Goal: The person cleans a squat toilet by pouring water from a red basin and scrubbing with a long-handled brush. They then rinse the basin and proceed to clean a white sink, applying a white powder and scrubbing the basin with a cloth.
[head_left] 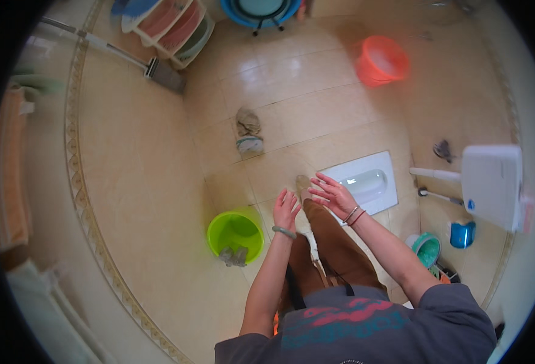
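Hovering empty with fingers loosely extended, the left hand (287, 210) is nearer the round lime-green plastic bucket (238, 223) on its left; the right hand (334, 197), also empty, has fingers spread.

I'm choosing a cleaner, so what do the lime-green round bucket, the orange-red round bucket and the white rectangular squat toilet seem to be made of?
Lime-green round bucket: probably smooth plastic, given its even, saturated colour.
Orange-red bucket: likely plastic too, from its bright colour, though blurred, so finish uncertain.
White squat toilet: likely glossy glazed ceramic, as it throws bright reflections.
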{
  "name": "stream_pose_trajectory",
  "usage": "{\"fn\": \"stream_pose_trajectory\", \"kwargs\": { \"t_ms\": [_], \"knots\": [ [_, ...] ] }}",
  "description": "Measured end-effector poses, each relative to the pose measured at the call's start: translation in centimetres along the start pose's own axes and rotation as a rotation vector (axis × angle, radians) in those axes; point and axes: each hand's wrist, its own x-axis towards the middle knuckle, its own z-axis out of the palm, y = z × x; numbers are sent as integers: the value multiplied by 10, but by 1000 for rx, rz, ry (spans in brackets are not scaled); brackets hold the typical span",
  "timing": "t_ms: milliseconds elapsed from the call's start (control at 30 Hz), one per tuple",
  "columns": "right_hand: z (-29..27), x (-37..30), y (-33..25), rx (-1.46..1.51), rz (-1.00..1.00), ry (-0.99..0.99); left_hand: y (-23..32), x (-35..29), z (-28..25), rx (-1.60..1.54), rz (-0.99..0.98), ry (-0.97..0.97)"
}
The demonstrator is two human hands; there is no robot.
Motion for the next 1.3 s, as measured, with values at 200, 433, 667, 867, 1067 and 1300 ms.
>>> {"fn": "stream_pose_trajectory", "kwargs": {
  "t_ms": [200, 433, 667, 867, 1067, 1300],
  "knots": [
    [-5, 191, -11, -49, 113, 73, 23, 205, -18, -186, -141, 159],
    [-36, 405, 33, 114, 217, 52, -4, 464, -122, -194, -245, 474],
    [-100, 533, 46, 204, 168, 150, 15, 619, -152, 10, -347, 654],
    [-92, 513, 25, 33, 170, 358, 19, 541, -121, 137, 77, 543],
    [-41, 436, -104, 147, -4, 387, 109, 383, 35, 94, -92, 149],
    [-118, 368, -297, 216, -484, 501, 150, 341, 247, 220, -108, -220]
  ]
}}
